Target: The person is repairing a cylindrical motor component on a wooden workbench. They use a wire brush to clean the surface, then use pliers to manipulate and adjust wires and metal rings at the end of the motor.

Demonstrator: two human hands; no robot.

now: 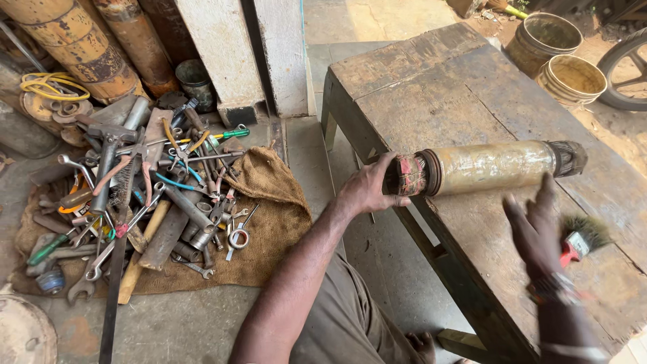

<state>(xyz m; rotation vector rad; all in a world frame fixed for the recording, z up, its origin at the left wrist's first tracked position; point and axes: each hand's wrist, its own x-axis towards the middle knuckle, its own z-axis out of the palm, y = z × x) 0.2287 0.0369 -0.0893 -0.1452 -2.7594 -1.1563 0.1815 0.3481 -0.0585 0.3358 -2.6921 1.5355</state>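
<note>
A long yellowish metal cylinder (495, 167) lies across a worn wooden bench (431, 87), with a dark toothed end at the right and a red-stained wound end at the left. My left hand (371, 185) grips that left end at the bench edge. My right hand (536, 229) is over the bench below the cylinder, blurred, holding a small paintbrush (583, 237) with a red handle and dark bristles pointing right.
A heap of spanners, pliers, hammers and screwdrivers (141, 195) lies on a burlap sack (269, 202) on the floor at left. Rusty drums (74, 40) and a concrete pillar (229, 47) stand behind. Two buckets (559, 61) and a wheel (627, 67) sit at top right.
</note>
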